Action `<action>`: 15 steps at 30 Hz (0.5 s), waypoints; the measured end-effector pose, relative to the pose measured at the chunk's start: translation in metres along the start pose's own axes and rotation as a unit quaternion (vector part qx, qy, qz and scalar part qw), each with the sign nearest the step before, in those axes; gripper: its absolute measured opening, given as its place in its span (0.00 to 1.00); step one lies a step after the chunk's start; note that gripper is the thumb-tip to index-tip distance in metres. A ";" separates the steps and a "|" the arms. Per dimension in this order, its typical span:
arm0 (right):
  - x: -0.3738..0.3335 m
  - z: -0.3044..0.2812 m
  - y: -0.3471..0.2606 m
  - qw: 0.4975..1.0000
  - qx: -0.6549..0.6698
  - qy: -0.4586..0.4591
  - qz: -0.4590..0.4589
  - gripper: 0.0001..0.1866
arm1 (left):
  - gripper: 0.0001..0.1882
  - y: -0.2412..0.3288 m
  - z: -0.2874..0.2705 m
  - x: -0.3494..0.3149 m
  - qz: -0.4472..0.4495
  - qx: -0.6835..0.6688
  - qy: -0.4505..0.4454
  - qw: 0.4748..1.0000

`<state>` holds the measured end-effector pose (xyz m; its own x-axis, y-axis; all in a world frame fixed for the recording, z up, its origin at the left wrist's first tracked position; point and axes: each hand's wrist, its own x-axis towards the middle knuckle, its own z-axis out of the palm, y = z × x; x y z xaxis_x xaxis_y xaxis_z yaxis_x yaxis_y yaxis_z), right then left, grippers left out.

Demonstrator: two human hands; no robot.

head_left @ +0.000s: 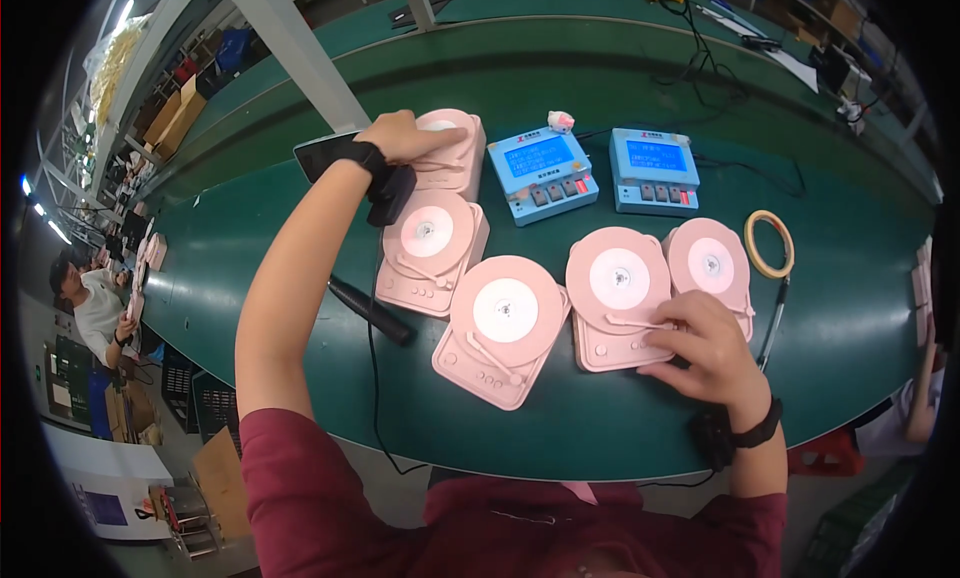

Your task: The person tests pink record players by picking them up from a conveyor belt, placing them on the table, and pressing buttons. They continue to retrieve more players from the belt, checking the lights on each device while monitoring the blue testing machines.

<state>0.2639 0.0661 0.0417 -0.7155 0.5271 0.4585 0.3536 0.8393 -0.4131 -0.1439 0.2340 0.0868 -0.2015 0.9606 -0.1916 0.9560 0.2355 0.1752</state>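
Five pink toy record players with white-centred discs are set out in front of me. My left hand [408, 138] reaches over the far-left player [447, 178], its fingers stretched out across the disc. Just nearer stands a second player [430, 233], and a third player [505, 313] sits tilted in the middle. My right hand [708, 350] is at the front right corner of the fourth player [615, 268]. Its bent fingertips touch the small buttons beside the tonearm, thumb and forefinger apart. The fifth player [708, 253] is partly hidden behind that hand.
Two blue boxes with screens, a left one [545, 173] and a right one [655, 173], stand beyond the players. A tape roll [769, 245] and a pen [776, 323] lie at right. A black-handled tool [370, 310] and a cable lie at left. A metal post [300, 53] rises behind.
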 end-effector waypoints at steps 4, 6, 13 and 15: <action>0.001 -0.001 -0.007 1.000 -0.018 0.013 -0.009 0.19 | 0.36 -0.041 0.026 -0.029 0.054 -0.272 -0.078 0.958; 0.004 0.001 -0.011 0.999 -0.018 0.021 -0.019 0.20 | 0.28 -0.062 0.048 -0.038 0.092 -0.377 -0.095 0.917; 0.029 0.036 -0.057 0.997 0.063 -0.023 -0.042 0.26 | 0.28 -0.072 0.077 -0.039 0.059 -0.518 -0.056 0.852; 0.035 0.046 -0.067 0.995 0.073 -0.043 -0.045 0.27 | 0.28 -0.068 0.076 -0.039 0.061 -0.531 -0.045 0.844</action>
<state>0.1875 0.0219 0.0487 -0.7917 0.4323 0.4317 0.1993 0.8507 -0.4865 -0.1848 0.1692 0.0085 -0.0516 0.9834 -0.1740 0.2287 0.1812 0.9565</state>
